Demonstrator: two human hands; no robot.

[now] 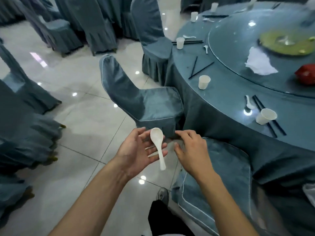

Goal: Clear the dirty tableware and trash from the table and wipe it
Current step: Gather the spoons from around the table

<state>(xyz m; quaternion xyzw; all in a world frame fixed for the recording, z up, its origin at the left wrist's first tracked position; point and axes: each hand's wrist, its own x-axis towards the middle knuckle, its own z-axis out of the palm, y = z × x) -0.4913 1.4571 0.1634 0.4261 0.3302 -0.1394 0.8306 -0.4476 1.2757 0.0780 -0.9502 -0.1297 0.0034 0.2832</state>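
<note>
A white soup spoon [158, 145] lies across the straight fingers of my left hand [138, 152], bowl up, handle pointing down past the fingertips. My right hand [190, 150] hovers just right of it, fingers loosely bent, holding nothing. Both hands are off the table, above the floor and a chair. The round table [226, 92] at the right carries white paper cups [203, 82] [265, 116], black chopsticks [199, 68], another white spoon [248, 103], a crumpled white napkin [259, 63], a red packet [306, 74] and a dish of greenish leftovers [286, 43].
Blue-covered chairs stand close by: one [150, 103] in front of my hands, one [216, 171] under my right arm, more at the left and back. A glass turntable [235, 31] fills the table's middle. Glossy tiled floor [81, 116] lies below.
</note>
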